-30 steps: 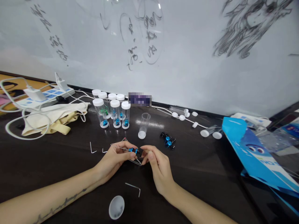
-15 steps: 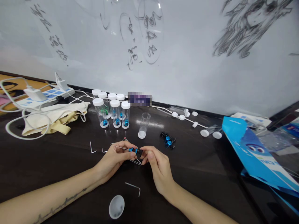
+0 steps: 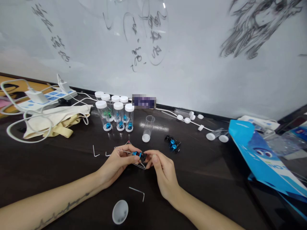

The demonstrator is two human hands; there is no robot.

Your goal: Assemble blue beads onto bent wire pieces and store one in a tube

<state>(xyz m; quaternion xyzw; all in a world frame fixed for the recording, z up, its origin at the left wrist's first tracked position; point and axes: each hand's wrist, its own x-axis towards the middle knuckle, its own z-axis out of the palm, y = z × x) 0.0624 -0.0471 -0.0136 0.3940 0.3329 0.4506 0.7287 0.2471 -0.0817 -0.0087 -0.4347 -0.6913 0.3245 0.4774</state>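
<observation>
Between the fingertips of my left hand (image 3: 124, 158) is a small blue and black part (image 3: 137, 154), low in the middle of the view. A thin white string (image 3: 121, 149) loops around the left fingers and hangs below the part. My right hand (image 3: 162, 166) is closed, its fingertips at the black right end of the same part. Its thumb lies against the curled fingers, and their exact hold on the part is partly hidden. An L-shaped hex key (image 3: 137, 191) lies below the hands, beside a small white cup (image 3: 120, 212) with tiny dark pieces inside.
Capped clear tubes (image 3: 118, 116) stand behind my hands, beside an uncapped tube (image 3: 148, 129). Blue and black parts (image 3: 173, 143) lie to the right. Further out are a blue bag (image 3: 261, 153), a cloth pouch (image 3: 57, 123), white cables, hex keys (image 3: 95, 151) and a whiteboard (image 3: 192, 64).
The whole view has shifted very slightly. Both hands and the blue and black part keep nearly the same pose.
</observation>
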